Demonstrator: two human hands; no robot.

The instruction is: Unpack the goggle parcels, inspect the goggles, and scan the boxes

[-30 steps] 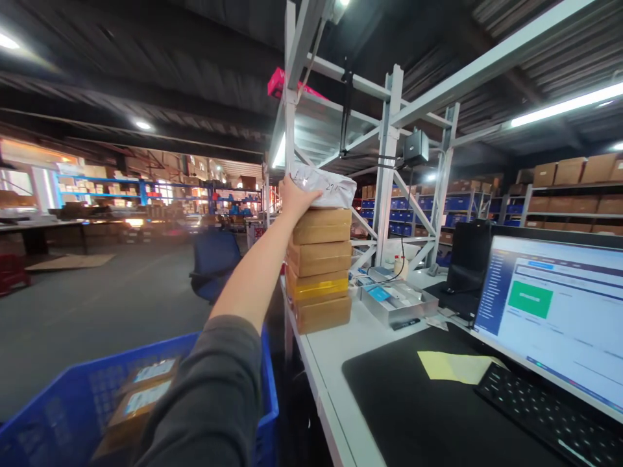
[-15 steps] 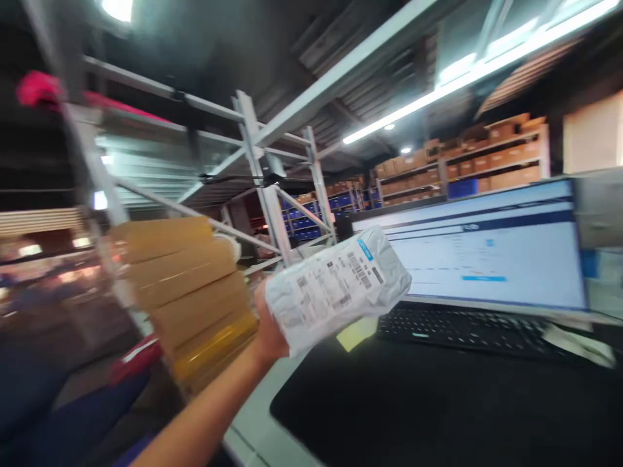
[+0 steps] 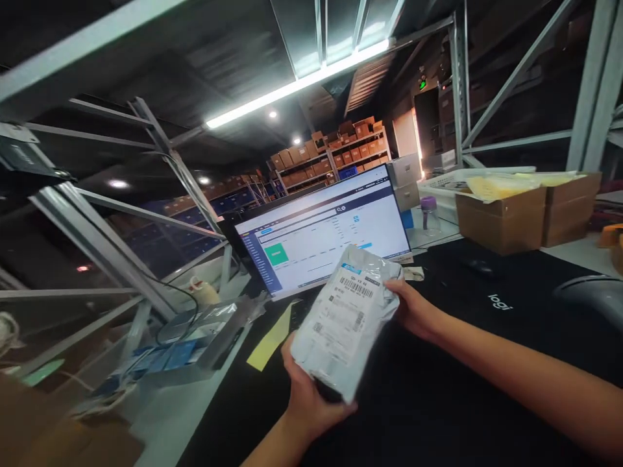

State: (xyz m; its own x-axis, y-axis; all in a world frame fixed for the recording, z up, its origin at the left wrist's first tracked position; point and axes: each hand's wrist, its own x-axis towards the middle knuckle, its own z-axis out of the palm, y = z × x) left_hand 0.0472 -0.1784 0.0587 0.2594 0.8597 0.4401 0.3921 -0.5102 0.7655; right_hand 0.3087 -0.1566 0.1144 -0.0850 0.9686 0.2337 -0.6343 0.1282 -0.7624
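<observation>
A parcel (image 3: 341,318) in a white plastic mailer, with a barcode shipping label on its upper face, is held tilted above the black desk mat (image 3: 418,376). My left hand (image 3: 309,395) grips its near lower end, thumb below and fingers along the left side. At the far right corner, my right hand (image 3: 413,308) is closed on the parcel, its fingers partly hidden behind it. Behind the parcel stands a lit monitor (image 3: 311,240), partly covered by it. A yellow paper strip (image 3: 272,337) lies left of the parcel.
To the right are open cardboard boxes (image 3: 501,220), a purple-capped bottle (image 3: 429,214), a mouse (image 3: 479,266) and a grey rounded device (image 3: 596,295). A clear bin (image 3: 204,344) with papers stands at left, beside metal rack posts (image 3: 97,240).
The view has swung right, and the stacked cartons have left it. The parcel, held by my left hand alone before, is turned more upright and now gripped by my right hand too.
</observation>
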